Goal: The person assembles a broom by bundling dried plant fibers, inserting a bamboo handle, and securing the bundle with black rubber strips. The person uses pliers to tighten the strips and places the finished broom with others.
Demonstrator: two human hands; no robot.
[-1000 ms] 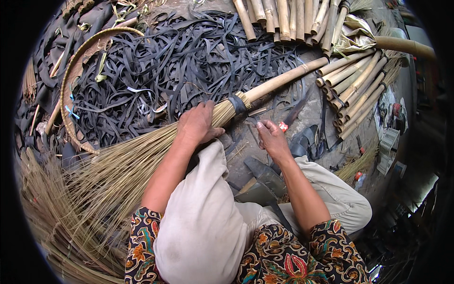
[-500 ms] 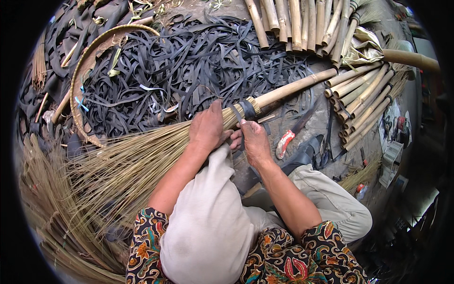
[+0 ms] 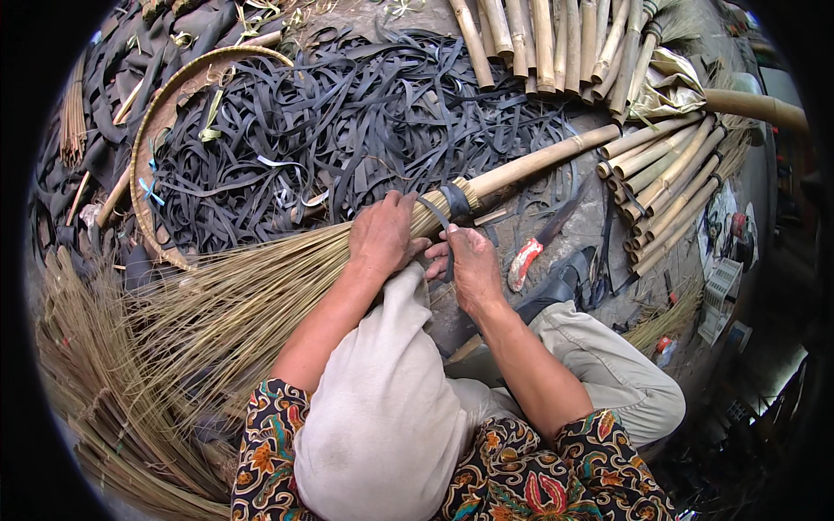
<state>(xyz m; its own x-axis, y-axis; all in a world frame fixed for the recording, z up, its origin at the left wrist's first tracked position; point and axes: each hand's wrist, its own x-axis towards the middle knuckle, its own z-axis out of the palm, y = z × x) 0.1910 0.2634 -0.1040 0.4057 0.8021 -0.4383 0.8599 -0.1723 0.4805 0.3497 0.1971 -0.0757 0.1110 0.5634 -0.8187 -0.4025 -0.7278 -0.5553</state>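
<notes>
The left hand (image 3: 380, 236) is curling closed over the broom (image 3: 261, 295), gripping the bristle bundle just below its black band (image 3: 455, 201). The right hand (image 3: 473, 267) is lying just beside it, fingers bent and pinching a black strip (image 3: 433, 211) that is running up to the band. The broom is resting across the person's lap, its bamboo handle (image 3: 543, 161) pointing up and right. A red-handled knife (image 3: 534, 247) is lying near the right hand; black strips (image 3: 347, 122) and bamboo poles (image 3: 669, 174) are lying beyond.
</notes>
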